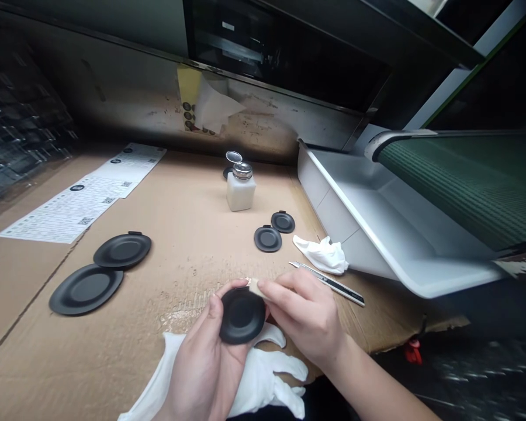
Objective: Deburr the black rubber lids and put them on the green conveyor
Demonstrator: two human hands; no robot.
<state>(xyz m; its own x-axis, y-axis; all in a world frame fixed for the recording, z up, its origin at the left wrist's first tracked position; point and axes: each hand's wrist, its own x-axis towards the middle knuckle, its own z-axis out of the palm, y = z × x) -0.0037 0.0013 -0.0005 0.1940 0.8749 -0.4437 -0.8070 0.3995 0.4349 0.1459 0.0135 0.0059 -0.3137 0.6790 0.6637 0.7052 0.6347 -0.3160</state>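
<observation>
Disc [242,316] sits gripped in left hand [210,368]; right hand [304,318] pinches its edge.

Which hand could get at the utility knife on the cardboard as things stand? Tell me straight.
Probably the right hand: the utility knife lies just beyond it with nothing between. But its fingers are busy at the black disc in the left hand.

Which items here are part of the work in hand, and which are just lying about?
In hand:
left hand holding black disc
right hand at the disc's edge

Lying about:
four more black discs
white bottle
crumpled cloth
knife
white gloves
printed sheets
grey tray
</observation>
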